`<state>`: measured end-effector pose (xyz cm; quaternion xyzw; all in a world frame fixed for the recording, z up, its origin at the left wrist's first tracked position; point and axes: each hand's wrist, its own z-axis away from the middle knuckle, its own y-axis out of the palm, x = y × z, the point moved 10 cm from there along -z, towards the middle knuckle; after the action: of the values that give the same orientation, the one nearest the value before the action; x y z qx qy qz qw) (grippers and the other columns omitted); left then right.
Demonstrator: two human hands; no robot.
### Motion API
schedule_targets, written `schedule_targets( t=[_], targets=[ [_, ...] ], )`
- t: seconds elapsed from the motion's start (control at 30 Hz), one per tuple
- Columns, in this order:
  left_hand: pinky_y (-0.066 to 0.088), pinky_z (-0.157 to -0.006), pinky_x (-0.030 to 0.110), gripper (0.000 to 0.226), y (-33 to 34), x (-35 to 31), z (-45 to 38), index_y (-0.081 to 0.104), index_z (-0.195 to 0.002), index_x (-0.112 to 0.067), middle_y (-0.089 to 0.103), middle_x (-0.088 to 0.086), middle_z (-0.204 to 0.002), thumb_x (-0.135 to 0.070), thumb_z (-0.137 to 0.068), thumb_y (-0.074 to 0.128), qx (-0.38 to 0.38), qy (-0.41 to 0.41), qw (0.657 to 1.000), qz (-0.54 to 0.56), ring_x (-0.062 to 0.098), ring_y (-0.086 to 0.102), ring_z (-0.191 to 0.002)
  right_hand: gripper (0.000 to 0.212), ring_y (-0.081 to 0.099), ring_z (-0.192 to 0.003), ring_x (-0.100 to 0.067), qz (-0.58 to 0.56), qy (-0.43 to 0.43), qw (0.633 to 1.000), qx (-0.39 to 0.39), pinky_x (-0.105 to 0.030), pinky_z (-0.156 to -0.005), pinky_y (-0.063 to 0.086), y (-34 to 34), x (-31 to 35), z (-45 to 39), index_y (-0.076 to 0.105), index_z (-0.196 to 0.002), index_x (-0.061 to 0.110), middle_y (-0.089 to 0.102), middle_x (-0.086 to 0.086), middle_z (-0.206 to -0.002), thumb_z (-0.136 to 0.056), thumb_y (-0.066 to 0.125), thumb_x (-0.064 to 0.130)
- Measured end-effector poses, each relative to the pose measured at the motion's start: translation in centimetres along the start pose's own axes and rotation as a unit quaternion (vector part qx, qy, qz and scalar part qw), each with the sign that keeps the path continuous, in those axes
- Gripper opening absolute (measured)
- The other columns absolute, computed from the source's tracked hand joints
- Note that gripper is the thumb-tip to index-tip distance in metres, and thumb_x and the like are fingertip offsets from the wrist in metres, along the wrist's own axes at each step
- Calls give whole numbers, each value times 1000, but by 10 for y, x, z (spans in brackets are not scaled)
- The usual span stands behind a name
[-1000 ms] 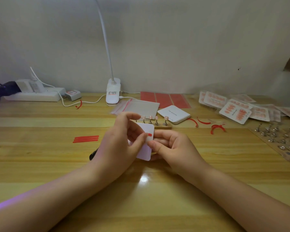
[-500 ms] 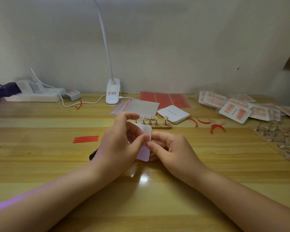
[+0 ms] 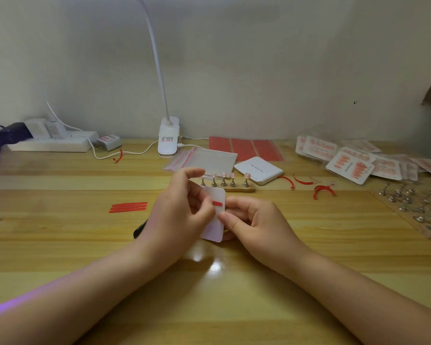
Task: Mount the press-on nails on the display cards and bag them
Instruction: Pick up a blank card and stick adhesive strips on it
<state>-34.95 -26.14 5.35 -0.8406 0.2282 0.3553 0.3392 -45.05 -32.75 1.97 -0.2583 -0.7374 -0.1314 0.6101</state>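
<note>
Pinching the white display card between both sets of fingers, left hand and right hand hold it above the table; red tape strip sits by the left fingertips. Card looks light, bendy: best gripped by edges.

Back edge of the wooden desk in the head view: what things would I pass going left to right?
White power strip → white clip-on lamp base → red adhesive sheet → white square card stack → pile of bagged pink nail cards.
</note>
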Motion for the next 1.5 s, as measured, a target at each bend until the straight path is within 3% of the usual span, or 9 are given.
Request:
schedule_targets(
  t=[0.23,1.0,1.17,1.5],
  targets=[
    [47,-63,12,52,2,3,-1,44,-111,-41,64,-11,-84,-14,-80,75,8,-6,1000,26,5,63,-71,26,72,-92,-16,-4,10,1000,-1,-22,-75,56,-1,-2,0,65,-120,7,76,-7,-98,-98,52,1],
    [52,-72,20,51,0,2,-1,46,-112,-39,68,-10,-81,-15,-80,77,12,-1,1000,28,9,67,-75,24,73,-86,-16,27,11,1000,-10,-24,-74,57,-3,-4,0,68,-113,10,76,-6,-92,-97,53,2],
    [45,-67,9,55,0,-4,0,43,-116,-38,67,-14,-82,-13,-80,78,12,31,999,3,4,64,-73,25,73,-86,-15,28,15,999,-9,-23,-74,57,-3,-4,0,67,-116,10,76,-6,-92,-97,53,2],
    [45,-59,10,54,1,-3,0,42,-109,-39,65,-12,-81,-13,-78,78,10,27,999,14,5,63,-65,27,72,-91,-14,39,3,999,-1,-22,-75,56,-2,0,0,66,-120,9,75,-6,-99,-98,52,1]
  ],
)
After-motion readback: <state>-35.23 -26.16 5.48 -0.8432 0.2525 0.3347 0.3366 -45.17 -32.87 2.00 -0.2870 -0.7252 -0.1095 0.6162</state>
